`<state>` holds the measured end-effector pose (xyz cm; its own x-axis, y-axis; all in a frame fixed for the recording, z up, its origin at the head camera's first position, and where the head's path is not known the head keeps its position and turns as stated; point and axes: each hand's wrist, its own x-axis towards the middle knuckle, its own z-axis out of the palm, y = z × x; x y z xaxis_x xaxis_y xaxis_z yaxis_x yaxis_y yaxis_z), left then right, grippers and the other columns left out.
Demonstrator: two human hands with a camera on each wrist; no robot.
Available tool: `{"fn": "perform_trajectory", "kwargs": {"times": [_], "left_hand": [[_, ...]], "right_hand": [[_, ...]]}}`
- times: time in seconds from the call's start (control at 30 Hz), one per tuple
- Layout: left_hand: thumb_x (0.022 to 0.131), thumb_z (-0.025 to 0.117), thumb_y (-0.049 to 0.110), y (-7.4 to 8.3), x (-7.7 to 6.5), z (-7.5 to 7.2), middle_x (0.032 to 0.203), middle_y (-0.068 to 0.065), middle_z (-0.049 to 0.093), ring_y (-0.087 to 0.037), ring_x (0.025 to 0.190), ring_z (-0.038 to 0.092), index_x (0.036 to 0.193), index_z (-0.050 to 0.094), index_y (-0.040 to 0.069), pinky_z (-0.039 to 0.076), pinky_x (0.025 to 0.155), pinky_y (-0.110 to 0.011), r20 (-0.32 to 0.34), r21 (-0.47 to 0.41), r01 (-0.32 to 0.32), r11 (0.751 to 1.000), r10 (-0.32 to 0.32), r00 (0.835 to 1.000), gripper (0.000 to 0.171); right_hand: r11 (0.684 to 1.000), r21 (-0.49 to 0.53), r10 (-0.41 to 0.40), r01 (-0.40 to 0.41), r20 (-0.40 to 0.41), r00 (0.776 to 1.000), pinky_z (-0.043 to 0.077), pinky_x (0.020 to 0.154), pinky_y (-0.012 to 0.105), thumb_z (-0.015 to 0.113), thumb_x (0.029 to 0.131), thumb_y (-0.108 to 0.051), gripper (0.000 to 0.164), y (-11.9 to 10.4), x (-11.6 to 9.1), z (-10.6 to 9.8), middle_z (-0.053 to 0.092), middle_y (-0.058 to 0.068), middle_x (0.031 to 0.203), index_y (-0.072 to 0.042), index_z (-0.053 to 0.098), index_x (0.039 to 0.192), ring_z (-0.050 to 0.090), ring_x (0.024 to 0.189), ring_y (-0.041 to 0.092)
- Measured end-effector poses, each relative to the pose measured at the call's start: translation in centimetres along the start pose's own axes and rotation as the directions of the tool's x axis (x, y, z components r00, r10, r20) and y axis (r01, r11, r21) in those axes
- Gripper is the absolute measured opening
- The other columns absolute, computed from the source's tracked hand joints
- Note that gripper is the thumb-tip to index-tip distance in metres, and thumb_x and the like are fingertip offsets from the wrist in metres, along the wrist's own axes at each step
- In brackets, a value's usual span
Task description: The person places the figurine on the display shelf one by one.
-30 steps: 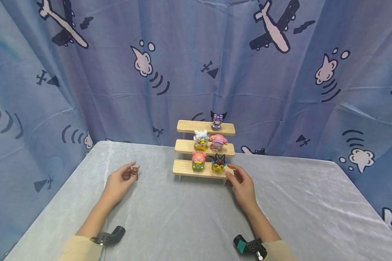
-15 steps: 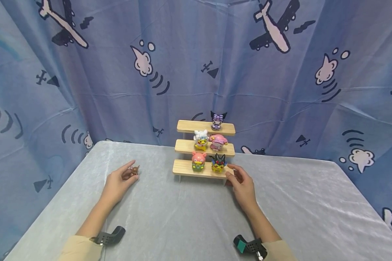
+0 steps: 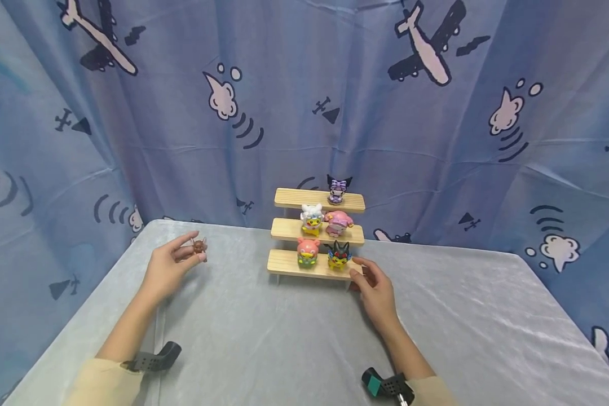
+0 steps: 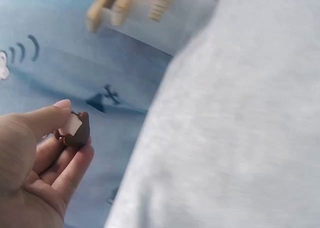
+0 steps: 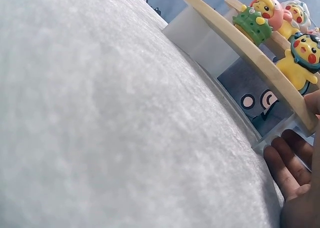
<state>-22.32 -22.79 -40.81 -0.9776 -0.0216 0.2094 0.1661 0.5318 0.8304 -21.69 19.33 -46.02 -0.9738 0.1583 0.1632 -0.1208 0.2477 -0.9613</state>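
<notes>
My left hand (image 3: 166, 272) pinches a small brown figurine (image 3: 199, 247) between thumb and fingers, off to the left of the three-tier wooden display stand (image 3: 284, 260). In the left wrist view the brown figurine (image 4: 81, 134) shows a pale patch beside the thumb. My right hand (image 3: 378, 296) grips the right end of the stand's lowest shelf, thumb at the front edge and fingers by the clear support. On that shelf stand a black-hooded Pikachu figurine (image 3: 339, 257) and a pink-hooded one (image 3: 307, 254).
A white-hatted Pikachu figurine (image 3: 312, 221) and a pink figurine (image 3: 339, 224) stand on the middle shelf. The top shelf bears a purple-and-black figurine (image 3: 337, 190) towards the right. Grey cloth covers the table (image 3: 264, 338); a blue airplane-print curtain (image 3: 304, 101) hangs behind.
My left hand has moved left and farther from me with the brown figurine, which now appears higher in the head view. My right hand keeps its place on the shelf.
</notes>
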Motion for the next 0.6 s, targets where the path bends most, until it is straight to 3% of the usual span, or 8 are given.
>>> {"fn": "perform_trajectory", "kwargs": {"times": [0.1,0.23,0.33,0.47,0.6], "left_hand": [[0.094,0.073,0.028,1.3,0.5,-0.5,0.123,-0.018,0.072,0.013,0.096,0.064,0.149,0.05,0.012,0.047,0.078,-0.003,0.02,-0.009,-0.009,1.0,0.009,1.0,0.062],[0.096,0.071,0.029,3.1,1.3,-0.4,0.125,-0.017,0.072,-0.012,0.111,0.072,0.15,0.049,0.013,0.05,0.084,-0.006,0.044,-0.009,-0.032,0.999,0.032,0.999,0.062],[0.096,0.071,0.027,4.6,2.0,0.0,0.127,-0.017,0.071,-0.029,0.12,0.068,0.15,0.048,0.011,0.056,0.093,-0.023,0.045,-0.004,-0.055,0.998,0.055,0.997,0.061],[0.095,0.072,0.022,6.3,3.0,0.9,0.126,-0.018,0.071,-0.033,0.122,0.067,0.149,0.05,0.011,0.055,0.101,-0.048,0.037,-0.012,-0.084,0.996,0.084,0.996,0.059],[0.094,0.072,0.018,7.9,4.1,1.8,0.124,-0.018,0.072,-0.033,0.122,0.067,0.147,0.052,0.012,0.055,0.101,-0.051,0.031,-0.029,-0.107,0.994,0.107,0.994,0.057]], "right_hand": [[1.0,-0.019,0.009,-0.009,-0.001,1.0,0.058,0.074,0.018,0.064,0.1,-0.017,0.035,0.0,0.0,-0.1,0.064,0.016,0.134,-0.007,0.062,0.133,0.064,0.085,0.001],[1.0,-0.025,0.013,-0.013,0.0,1.0,0.058,0.074,0.018,0.064,0.1,-0.018,0.036,0.1,0.0,-0.2,0.063,0.016,0.135,-0.008,0.062,0.134,0.063,0.086,0.0],[1.0,-0.02,0.009,-0.009,-0.007,1.0,0.059,0.074,0.019,0.065,0.099,-0.018,0.035,0.1,0.0,-0.2,0.064,0.017,0.133,-0.008,0.063,0.133,0.063,0.085,0.0],[1.0,-0.016,0.004,-0.004,-0.006,1.0,0.059,0.074,0.019,0.065,0.099,-0.018,0.035,0.1,0.0,-0.2,0.065,0.017,0.132,-0.008,0.063,0.132,0.063,0.085,0.0],[1.0,-0.006,0.005,-0.005,0.0,1.0,0.059,0.075,0.019,0.065,0.099,-0.018,0.035,0.1,0.1,-0.1,0.065,0.017,0.132,-0.007,0.063,0.133,0.064,0.086,-0.001]]}}
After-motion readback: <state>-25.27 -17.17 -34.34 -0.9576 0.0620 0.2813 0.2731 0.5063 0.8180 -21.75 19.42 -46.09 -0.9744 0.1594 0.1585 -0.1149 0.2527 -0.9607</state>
